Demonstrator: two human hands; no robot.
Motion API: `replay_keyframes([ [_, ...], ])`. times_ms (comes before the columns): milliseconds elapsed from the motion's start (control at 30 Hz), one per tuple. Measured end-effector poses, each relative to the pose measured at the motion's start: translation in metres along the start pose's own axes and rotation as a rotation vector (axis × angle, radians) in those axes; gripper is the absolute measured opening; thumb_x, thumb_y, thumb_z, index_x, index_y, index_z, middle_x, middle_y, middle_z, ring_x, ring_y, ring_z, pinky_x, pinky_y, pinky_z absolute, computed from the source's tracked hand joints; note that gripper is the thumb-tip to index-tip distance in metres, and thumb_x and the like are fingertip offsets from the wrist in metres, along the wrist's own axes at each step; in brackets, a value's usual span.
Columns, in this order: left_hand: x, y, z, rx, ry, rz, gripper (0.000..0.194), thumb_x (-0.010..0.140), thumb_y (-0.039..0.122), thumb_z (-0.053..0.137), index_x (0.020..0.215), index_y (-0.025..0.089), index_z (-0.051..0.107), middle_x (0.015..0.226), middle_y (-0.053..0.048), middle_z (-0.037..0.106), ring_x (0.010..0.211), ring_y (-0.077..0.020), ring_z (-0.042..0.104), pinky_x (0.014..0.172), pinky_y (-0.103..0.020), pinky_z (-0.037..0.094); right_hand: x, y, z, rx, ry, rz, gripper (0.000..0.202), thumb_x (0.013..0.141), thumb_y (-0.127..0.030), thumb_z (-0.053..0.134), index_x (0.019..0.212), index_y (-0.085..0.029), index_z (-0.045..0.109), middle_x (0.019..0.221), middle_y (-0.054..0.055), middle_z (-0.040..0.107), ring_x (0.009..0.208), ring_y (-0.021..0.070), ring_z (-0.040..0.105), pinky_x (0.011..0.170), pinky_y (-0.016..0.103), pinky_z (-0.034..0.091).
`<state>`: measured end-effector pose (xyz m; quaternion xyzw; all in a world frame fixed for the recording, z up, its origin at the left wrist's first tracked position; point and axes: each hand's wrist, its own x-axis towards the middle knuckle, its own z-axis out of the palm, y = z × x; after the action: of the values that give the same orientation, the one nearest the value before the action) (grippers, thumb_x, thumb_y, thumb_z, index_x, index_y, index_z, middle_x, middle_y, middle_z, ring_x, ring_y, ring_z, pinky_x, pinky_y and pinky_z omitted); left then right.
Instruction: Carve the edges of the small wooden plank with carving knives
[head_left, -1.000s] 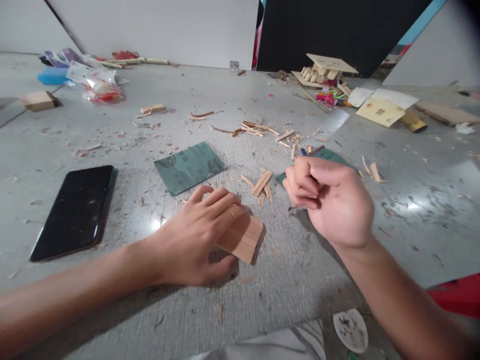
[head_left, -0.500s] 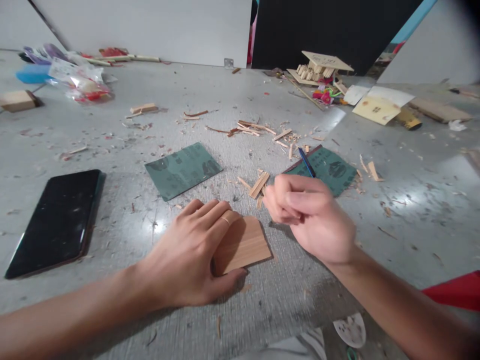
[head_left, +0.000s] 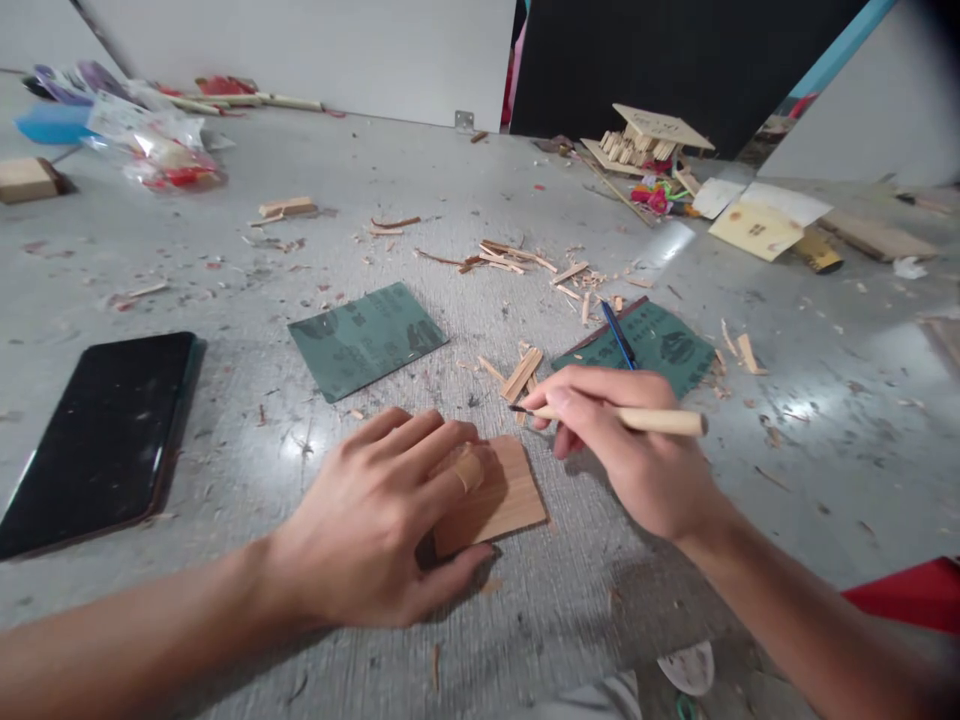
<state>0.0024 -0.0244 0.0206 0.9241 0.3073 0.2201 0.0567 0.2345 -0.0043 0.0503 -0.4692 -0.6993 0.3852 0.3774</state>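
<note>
Wooden board point(head_left: 499, 500), one, flat, two-thirds or so in sight, set on the table point(head_left: 315, 660) before the person; its left part is covered by the left hand point(head_left: 386, 510), by which it is held down, thumb at the near edge; whether it is pinched or merely pressed cannot be told. Carving tool point(head_left: 660, 421), pale handle, dark tip, is gripped pen-fashion in the right hand point(head_left: 637, 450), its tip above the table beyond the board. Wood strips point(head_left: 521, 372), crossed, are strewn just past that tip. Green sheets, two: one point(head_left: 367, 340) laid left of the strips; the other point(head_left: 679, 345), topped by a blue pen point(head_left: 619, 335), partly hidden by the right hand. Black phone point(head_left: 105, 435), placed at left. Splinters point(head_left: 517, 257), heaped farther back. Plastic bag point(head_left: 157, 150) and wood block point(head_left: 26, 180), far left. Wooden model point(head_left: 656, 135) and cream card point(head_left: 754, 228), far right. Table surface: grey, finely textured, littered with chips, marked by glare. Room: backed by white point(head_left: 315, 55) and black point(head_left: 637, 60) panels.
</note>
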Motion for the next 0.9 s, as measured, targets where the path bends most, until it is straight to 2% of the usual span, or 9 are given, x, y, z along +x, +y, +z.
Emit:
replay_keyframes([
  [133,-0.001,0.001,0.001,-0.005,-0.003,0.002,0.039,0.084,0.042,0.064,0.115,0.018,0.059,0.107,-0.011,0.067,0.081,-0.0277,0.061,0.068,-0.045,0.046,-0.007,0.016,0.013,0.116,0.042,0.016,0.038,0.104,-0.038,0.046,0.088,-0.015,0.072,0.072,0.001,0.067,0.059,0.0118,0.063,0.056,0.025,0.049],
  [233,-0.001,0.001,0.001,-0.02,0.01,0.008,0.042,0.084,0.043,0.066,0.116,0.016,0.059,0.106,-0.011,0.067,0.078,-0.026,0.06,0.067,-0.043,0.046,-0.011,0.021,0.019,0.105,0.071,-0.019,0.038,0.104,-0.039,0.047,0.089,-0.016,0.073,0.073,0.002,0.069,0.063,0.0123,0.064,0.06,0.026,0.05],
  [333,0.0,0.001,0.002,-0.025,0.037,0.015,0.043,0.083,0.042,0.069,0.114,0.014,0.06,0.102,-0.011,0.067,0.077,-0.0242,0.059,0.066,-0.041,0.045,-0.012,0.021,0.019,0.067,0.064,-0.059,0.028,0.1,-0.026,0.049,0.083,-0.017,0.069,0.069,-0.001,0.066,0.062,0.0121,0.064,0.058,0.025,0.048],
  [433,0.0,0.0,0.003,-0.021,0.062,0.024,0.043,0.083,0.041,0.071,0.114,0.013,0.061,0.101,-0.011,0.068,0.078,-0.0241,0.06,0.067,-0.041,0.045,-0.011,0.019,0.017,0.014,0.042,-0.142,0.027,0.098,-0.018,0.046,0.08,-0.017,0.067,0.069,-0.001,0.065,0.064,0.0114,0.063,0.06,0.026,0.047],
  [700,0.001,0.001,0.004,-0.022,0.07,0.029,0.041,0.082,0.039,0.071,0.112,0.012,0.063,0.1,-0.011,0.069,0.079,-0.024,0.061,0.066,-0.041,0.045,-0.009,0.018,0.015,-0.108,-0.002,-0.269,0.026,0.092,-0.011,0.047,0.078,-0.014,0.068,0.071,0.001,0.064,0.066,0.0107,0.057,0.064,0.028,0.044],
  [900,0.001,-0.001,0.006,-0.035,0.062,0.023,0.039,0.082,0.039,0.07,0.11,0.013,0.064,0.1,-0.01,0.069,0.079,-0.024,0.06,0.064,-0.042,0.045,-0.005,0.017,0.015,-0.129,-0.046,-0.261,0.022,0.089,-0.011,0.049,0.078,-0.012,0.067,0.072,0.002,0.061,0.068,0.0119,0.054,0.064,0.03,0.041],
])
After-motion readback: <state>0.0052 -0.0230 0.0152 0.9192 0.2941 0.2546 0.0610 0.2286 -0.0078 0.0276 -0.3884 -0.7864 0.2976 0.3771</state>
